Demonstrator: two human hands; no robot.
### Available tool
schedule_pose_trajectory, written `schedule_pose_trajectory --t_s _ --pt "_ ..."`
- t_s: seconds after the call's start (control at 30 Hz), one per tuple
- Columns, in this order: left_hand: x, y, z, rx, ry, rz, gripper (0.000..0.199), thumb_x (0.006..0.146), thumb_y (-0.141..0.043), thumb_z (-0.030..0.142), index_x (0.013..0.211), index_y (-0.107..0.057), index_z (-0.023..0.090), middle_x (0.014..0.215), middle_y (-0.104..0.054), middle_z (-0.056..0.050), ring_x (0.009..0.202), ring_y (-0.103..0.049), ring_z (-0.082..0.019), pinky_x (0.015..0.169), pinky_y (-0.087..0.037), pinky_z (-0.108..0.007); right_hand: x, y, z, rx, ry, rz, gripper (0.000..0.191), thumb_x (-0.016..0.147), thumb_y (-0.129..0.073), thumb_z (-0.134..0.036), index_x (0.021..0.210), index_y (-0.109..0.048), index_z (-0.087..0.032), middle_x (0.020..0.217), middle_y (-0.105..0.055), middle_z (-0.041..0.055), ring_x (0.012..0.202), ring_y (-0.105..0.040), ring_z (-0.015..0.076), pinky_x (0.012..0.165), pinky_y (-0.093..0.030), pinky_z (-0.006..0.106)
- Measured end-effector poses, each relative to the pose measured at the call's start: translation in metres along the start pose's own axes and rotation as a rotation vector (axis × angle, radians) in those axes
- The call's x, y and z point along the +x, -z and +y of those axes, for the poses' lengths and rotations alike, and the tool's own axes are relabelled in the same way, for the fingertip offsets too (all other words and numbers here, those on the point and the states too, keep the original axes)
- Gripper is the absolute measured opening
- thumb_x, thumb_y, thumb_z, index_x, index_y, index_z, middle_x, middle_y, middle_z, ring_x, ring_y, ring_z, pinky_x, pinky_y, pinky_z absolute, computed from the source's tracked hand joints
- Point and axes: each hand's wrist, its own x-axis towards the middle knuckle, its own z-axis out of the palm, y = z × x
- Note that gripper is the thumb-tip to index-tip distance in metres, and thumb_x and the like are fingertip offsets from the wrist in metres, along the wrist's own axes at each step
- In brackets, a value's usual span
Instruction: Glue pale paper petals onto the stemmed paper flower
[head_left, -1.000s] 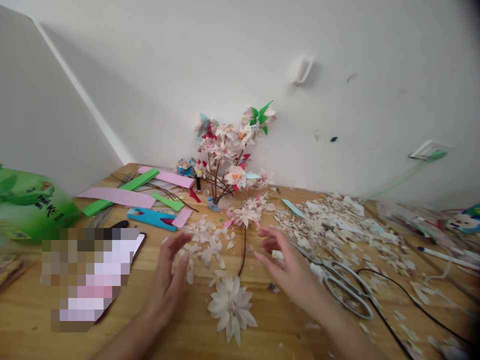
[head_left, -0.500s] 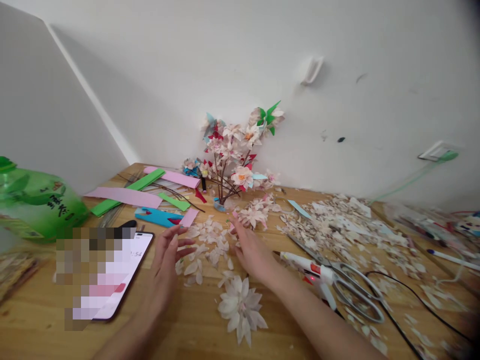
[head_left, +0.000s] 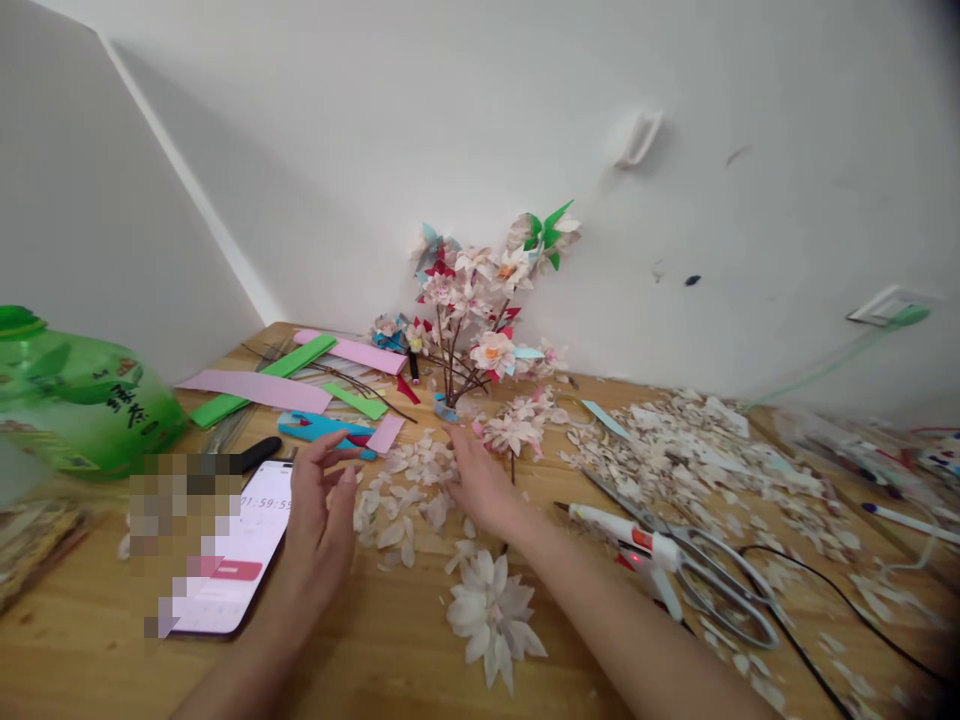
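Note:
My left hand (head_left: 324, 510) hovers over the right edge of the phone (head_left: 225, 590), fingers loosely bent and apart, holding nothing. Loose pale petals (head_left: 411, 490) lie between my two hands. My right hand (head_left: 484, 485) reaches over the right side of these petals; its fingertips are mostly hidden, so I cannot tell whether it pinches anything. Just beyond it, a bunch of handmade flowers (head_left: 491, 355) on brown stems stands upright in a small blue base (head_left: 444, 405). A pinkish-white flower (head_left: 517, 425) lies right of that hand, and a white layered flower (head_left: 493, 615) lies nearer me.
A glue gun (head_left: 622, 530) and large scissors (head_left: 727, 590) lie at the right, with cables beside them. Behind them spreads a heap of petal scraps (head_left: 675, 450). Pink strips (head_left: 255, 388), green strips (head_left: 262, 382) and a green bottle (head_left: 90, 410) occupy the left.
My left hand has moved left, now overlapping the phone's edge. My right hand has shifted left over the loose petals, uncovering more of the pinkish-white flower's stem. The view has shifted slightly.

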Motion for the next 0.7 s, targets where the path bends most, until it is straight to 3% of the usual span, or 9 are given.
schedule_pose_trajectory --t_s 0.23,0.33,0.47,0.57,0.7 --pt "0.002 0.002 0.001 0.057 -0.200 -0.001 0.040 0.082 -0.047 0.018 0.120 -0.041 0.025 0.119 -0.043 -0.008 0.101 -0.051 -0.020 0.083 -0.047 -0.039 0.029 -0.010 -0.003 0.036 0.149 -0.068 0.071 0.073 -0.053 -0.002 0.137 -0.028 -0.019 0.106 -0.061 0.0069 0.103 -0.052 0.0211 0.088 -0.039 0.033" --pt "0.003 0.002 -0.001 0.073 -0.229 -0.006 0.040 0.081 -0.047 0.016 0.119 -0.041 0.025 0.120 -0.041 -0.008 0.101 -0.051 -0.020 0.080 -0.049 -0.037 0.037 -0.020 -0.009 0.070 0.188 -0.110 0.069 0.072 -0.052 0.001 0.135 -0.034 -0.022 0.102 -0.062 0.0087 0.102 -0.052 0.0252 0.087 -0.039 0.037" --pt "0.002 0.002 -0.001 0.064 -0.222 -0.028 0.039 0.081 -0.047 0.015 0.118 -0.042 0.026 0.119 -0.042 -0.008 0.099 -0.051 -0.019 0.079 -0.049 -0.036 0.042 -0.026 -0.012 0.212 0.132 -0.129 0.063 0.073 -0.051 0.001 0.130 -0.041 -0.023 0.100 -0.062 0.0102 0.106 -0.051 0.0284 0.090 -0.037 0.042" --pt "0.002 0.002 0.002 0.005 -0.130 -0.046 0.037 0.082 -0.047 0.018 0.117 -0.042 0.026 0.113 -0.046 -0.007 0.097 -0.053 -0.018 0.082 -0.048 -0.036 0.037 -0.021 -0.012 0.431 0.028 -0.167 0.066 0.075 -0.051 -0.002 0.134 -0.030 -0.022 0.098 -0.063 0.0078 0.100 -0.057 0.0243 0.086 -0.042 0.041" --pt "0.003 -0.001 0.004 -0.161 0.186 -0.085 0.029 0.080 -0.051 0.027 0.108 -0.049 0.023 0.104 -0.056 -0.005 0.095 -0.057 -0.019 0.083 -0.048 -0.037 0.021 -0.005 -0.009 0.809 -0.095 -0.347 0.062 0.072 -0.058 -0.012 0.127 -0.030 -0.020 0.089 -0.065 0.0021 0.081 -0.065 0.0174 0.075 -0.051 0.034"
